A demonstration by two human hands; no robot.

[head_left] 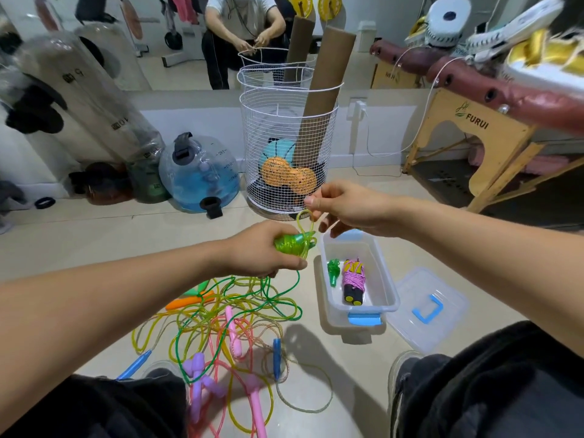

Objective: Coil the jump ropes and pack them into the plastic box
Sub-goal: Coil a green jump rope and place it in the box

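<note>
Packed in plastic box (pixel 390 289): two ropes; in progress: green rope handle (pixel 292 245) gripped in my left hand (pixel 265 248), cord pinched by right hand (pixel 344 207); loose pile (pixel 221 317) remaining.

The left hand (pixel 262 248) is covering most of the green handle (pixel 292 243) (only its ribbed end is showing). The frame's bottom edge is cutting off the pink rope (pixel 257 415), and the top right corner is blurring out.

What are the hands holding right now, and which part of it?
Left hand grips the green rope's handle, cord wound round it. Right hand pinches a loop of its cord just above the handle.
</note>
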